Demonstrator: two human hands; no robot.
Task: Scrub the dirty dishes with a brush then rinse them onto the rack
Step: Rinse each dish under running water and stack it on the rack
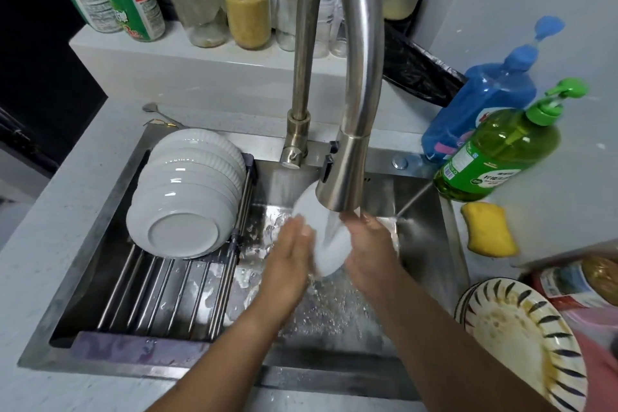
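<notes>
You are rinsing a white dish [329, 244] under the faucet [337, 84], left hand [289, 256] flat, right hand [371, 244] apparently cupping it (blurred); bowls [185, 191] are draining on the rack [160, 291], patterned plates [521, 334] are waiting.

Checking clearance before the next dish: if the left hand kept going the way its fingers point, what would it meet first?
The left hand points up and away, fingers against the white dish under the faucet. Sliding on, it would probably meet the sink's back wall near the faucet base; depth is unclear.

Brushed steel sink [431, 211] & faucet [354, 77]; glossy ceramic bowls [187, 194].
</notes>
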